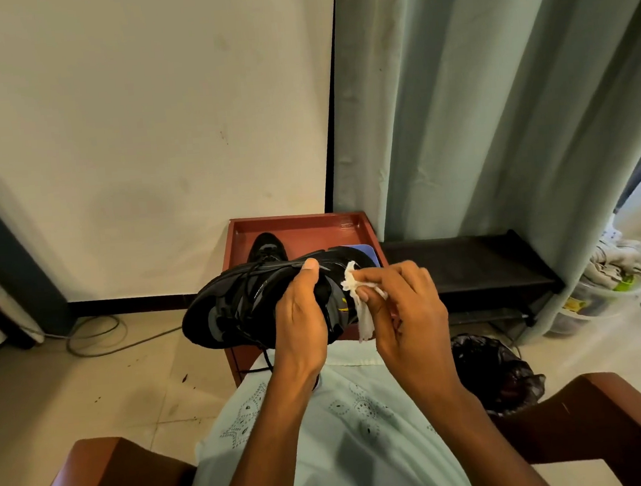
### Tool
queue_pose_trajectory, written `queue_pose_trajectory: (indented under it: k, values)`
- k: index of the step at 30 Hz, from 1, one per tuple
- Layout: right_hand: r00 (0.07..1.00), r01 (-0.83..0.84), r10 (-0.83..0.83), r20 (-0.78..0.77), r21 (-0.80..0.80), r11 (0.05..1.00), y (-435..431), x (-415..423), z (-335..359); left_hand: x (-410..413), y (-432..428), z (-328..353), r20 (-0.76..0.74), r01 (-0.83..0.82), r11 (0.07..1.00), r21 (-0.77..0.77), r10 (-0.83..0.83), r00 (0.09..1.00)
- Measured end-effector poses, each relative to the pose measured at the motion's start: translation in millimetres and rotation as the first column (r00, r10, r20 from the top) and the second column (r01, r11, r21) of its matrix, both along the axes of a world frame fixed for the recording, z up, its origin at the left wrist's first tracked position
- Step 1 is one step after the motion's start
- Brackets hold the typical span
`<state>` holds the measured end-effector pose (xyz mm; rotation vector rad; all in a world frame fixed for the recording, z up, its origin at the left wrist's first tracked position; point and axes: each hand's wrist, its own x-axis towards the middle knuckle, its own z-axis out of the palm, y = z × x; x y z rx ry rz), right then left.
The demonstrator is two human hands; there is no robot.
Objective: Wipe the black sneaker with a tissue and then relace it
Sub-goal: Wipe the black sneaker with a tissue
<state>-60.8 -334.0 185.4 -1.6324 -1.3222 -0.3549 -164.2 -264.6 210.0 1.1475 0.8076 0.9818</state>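
My left hand grips the sneaker; right hand pinches tissue at sneaker's heel. Rubbing may shred it.

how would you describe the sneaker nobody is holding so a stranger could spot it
Find the red-brown tray against the white wall, left of the green curtain. The second black sneaker sits in it, partly hidden behind the held sneaker. Unlike that one, no hand touches it.

One head-worn wide-angle view looks forward and down, seemingly close above the black sneaker.
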Motion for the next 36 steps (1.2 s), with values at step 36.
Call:
queue_pose_trajectory:
  k: [36]
  values:
    - [0.964, -0.05, 0.075, -0.255, 0.1, 0.994, -1, -3, -6, -10, 12, -3, 0.06, -0.098, 0.975, -0.202, 0.112, 0.992]
